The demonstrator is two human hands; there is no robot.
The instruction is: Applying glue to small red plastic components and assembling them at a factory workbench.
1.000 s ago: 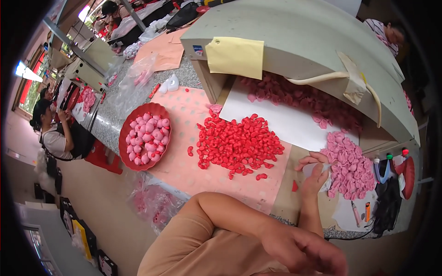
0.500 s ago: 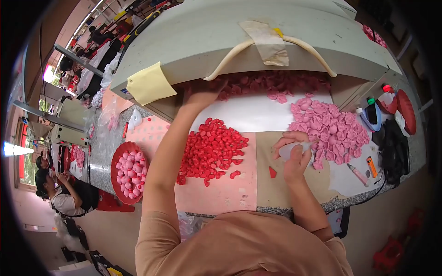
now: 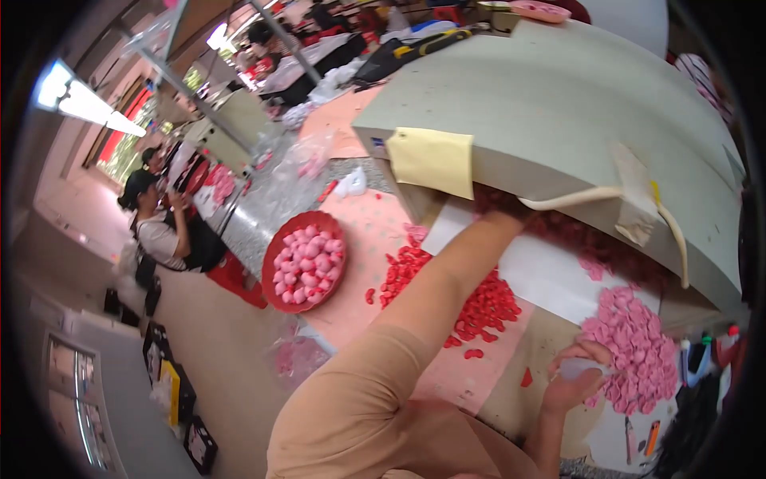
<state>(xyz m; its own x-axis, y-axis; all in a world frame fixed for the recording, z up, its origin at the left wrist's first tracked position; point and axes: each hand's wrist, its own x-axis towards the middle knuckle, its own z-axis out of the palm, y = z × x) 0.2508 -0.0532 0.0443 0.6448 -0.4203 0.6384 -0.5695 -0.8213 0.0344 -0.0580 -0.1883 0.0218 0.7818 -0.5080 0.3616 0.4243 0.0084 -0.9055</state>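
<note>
My left arm stretches forward under the grey-green metal housing [image 3: 542, 120]. Only the wrist end of my left hand [image 3: 511, 221] shows; its fingers are hidden in the shaded gap, where a heap of dark pink petal-like pieces [image 3: 570, 231] lies. My right hand [image 3: 576, 383] is closed around a small translucent squeeze bottle [image 3: 578, 368]. Right beside that hand spreads a pile of pink curled, cup-like pieces [image 3: 634, 343]. Beneath and beside my left forearm lies a pile of small glossy red pieces [image 3: 488, 307], partly covered by the arm.
A red bowl [image 3: 274, 275] of pink-and-red balls stands at left. White paper [image 3: 531, 275] lies before the housing, whose front carries a yellow note [image 3: 431, 162] and a curved pale handle [image 3: 574, 197]. An orange cutter [image 3: 653, 437] lies at right. Another person [image 3: 171, 227] works far left.
The view has swung to the left and tilted, so the bench appears slanted. My left hand stays under the housing, its fingers now out of sight. My right hand keeps holding the bottle.
</note>
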